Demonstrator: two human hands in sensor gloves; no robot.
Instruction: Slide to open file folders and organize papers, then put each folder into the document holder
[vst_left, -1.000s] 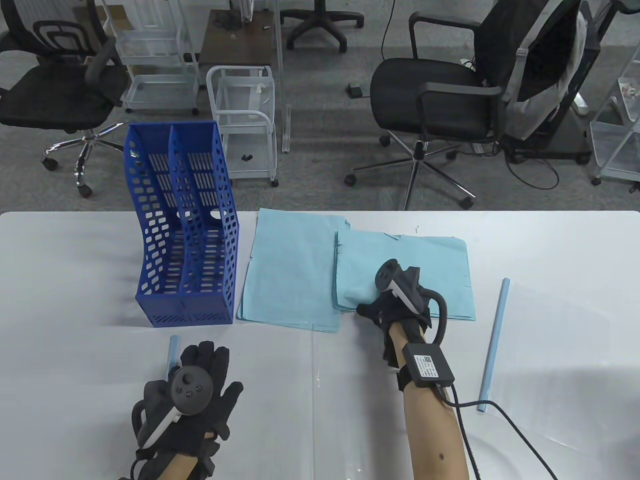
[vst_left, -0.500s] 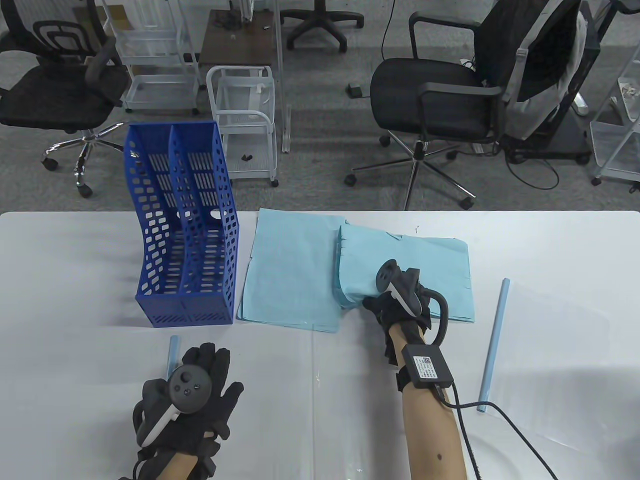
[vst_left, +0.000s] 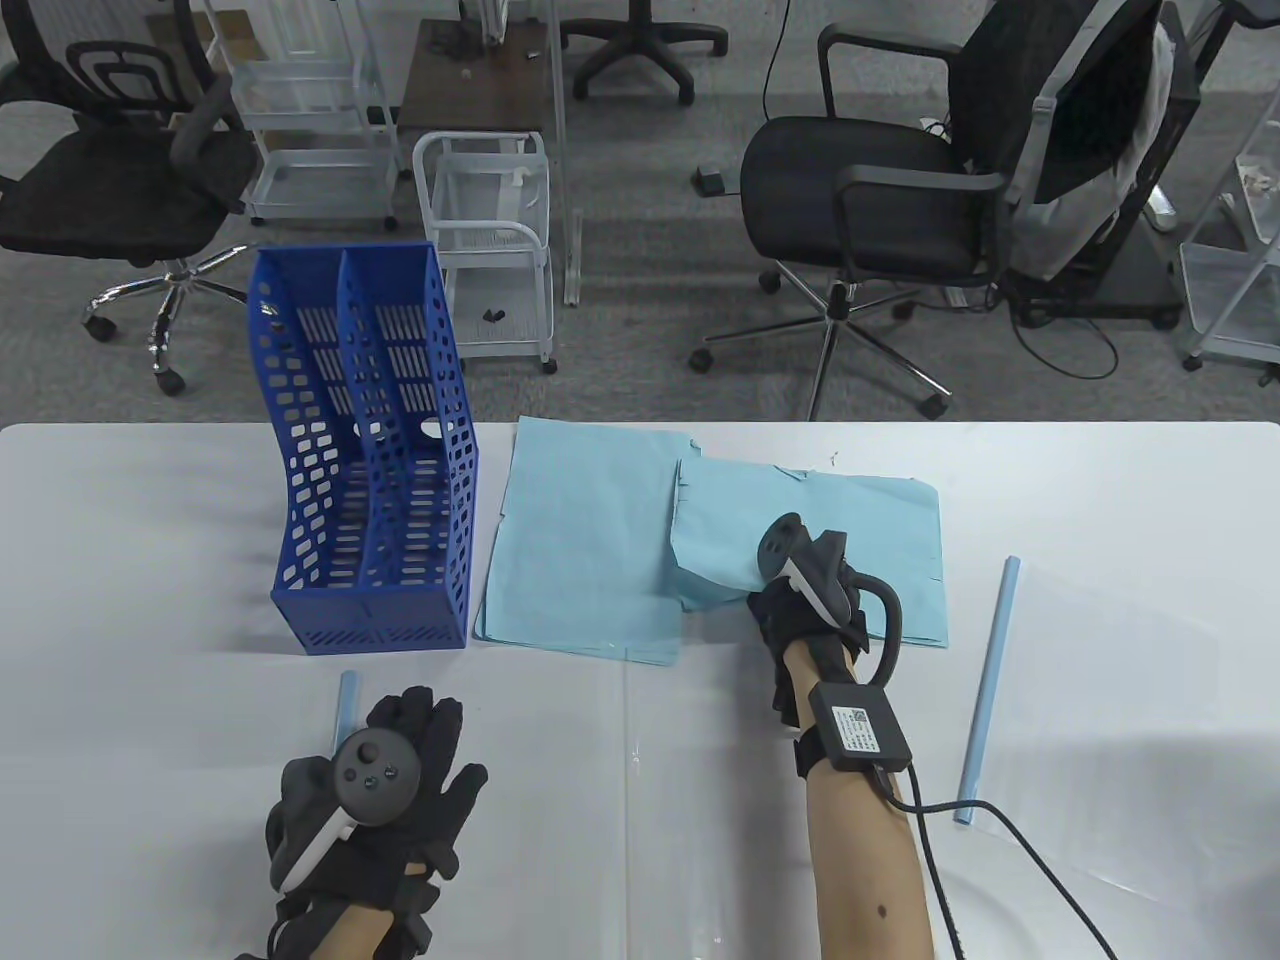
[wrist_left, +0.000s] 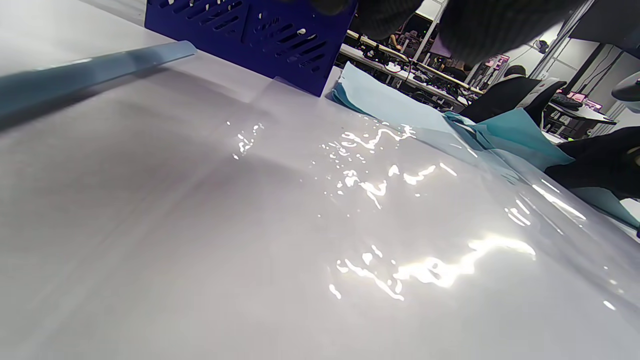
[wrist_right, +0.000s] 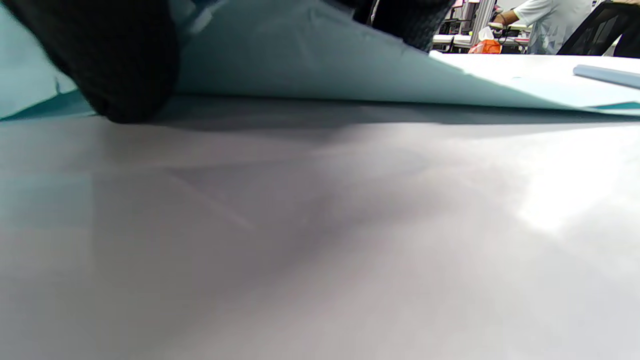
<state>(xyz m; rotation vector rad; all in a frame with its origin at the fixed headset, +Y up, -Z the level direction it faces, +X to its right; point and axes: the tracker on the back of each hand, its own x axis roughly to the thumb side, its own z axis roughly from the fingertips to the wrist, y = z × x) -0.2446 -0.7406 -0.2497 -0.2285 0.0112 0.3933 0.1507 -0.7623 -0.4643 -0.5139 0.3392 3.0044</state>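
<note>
The light blue papers lie in 2 stacks in the middle of the white table (vst_left: 150, 520): the left paper stack (vst_left: 580, 550) lies flat just beside the blue document holder (vst_left: 365, 450), and the right paper stack (vst_left: 830, 520) overlaps its right edge. The right hand (vst_left: 810, 600) pinches the near left corner of the right paper stack and holds it curled up off the table. Compared with 1 s ago, this corner is lifted higher and the hand has moved a little to the right. The left hand (vst_left: 385, 790) has stayed flat, fingers relaxed, on a clear folder beside its blue slide bar (vst_left: 345, 705). A second slide bar (vst_left: 988, 690) lies at the right, its long axis running away from the person, slightly tilted
</note>
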